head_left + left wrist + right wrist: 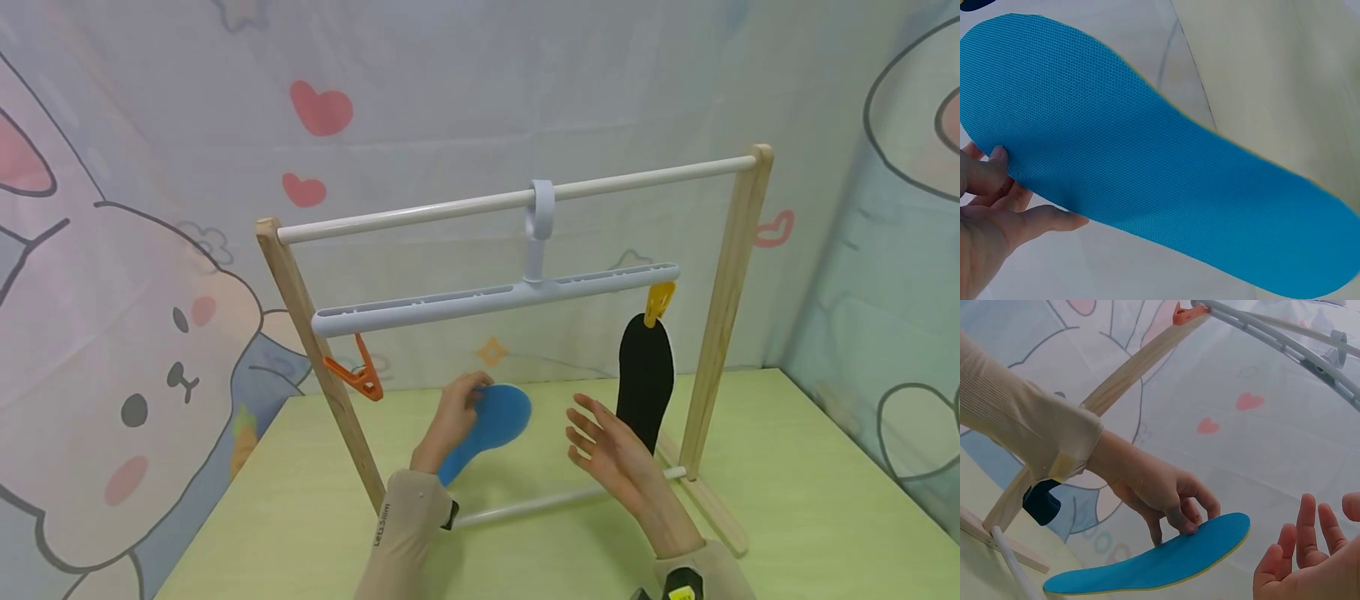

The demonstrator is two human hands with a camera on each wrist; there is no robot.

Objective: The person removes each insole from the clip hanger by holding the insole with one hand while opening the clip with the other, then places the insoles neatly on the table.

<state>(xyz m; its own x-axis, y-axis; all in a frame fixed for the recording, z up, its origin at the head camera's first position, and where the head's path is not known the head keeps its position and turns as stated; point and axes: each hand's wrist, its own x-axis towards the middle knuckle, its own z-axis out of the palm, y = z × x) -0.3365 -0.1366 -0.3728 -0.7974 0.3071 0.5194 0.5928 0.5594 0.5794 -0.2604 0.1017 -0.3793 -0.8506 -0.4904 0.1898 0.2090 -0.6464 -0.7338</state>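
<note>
A blue insole (501,417) with a yellowish edge is held by my left hand (453,414), whose fingers and thumb pinch its long side near the wider end. In the left wrist view the insole (1147,156) stretches across the whole picture. My right hand (611,454) is raised to the right of it, palm showing, fingers loosely bent with nothing in them. Behind that hand a black insole (645,375) hangs from a yellow clip (659,302). An orange clip (360,375) without anything in it hangs at the other end of the hanger (480,302).
The light grey hanger hooks over the white top rod (420,214) of a wooden stand. Its posts (727,308) rise on both sides, and a lower rod (532,505) runs near the green tabletop (247,517). A printed cloth (435,100) covers the wall behind.
</note>
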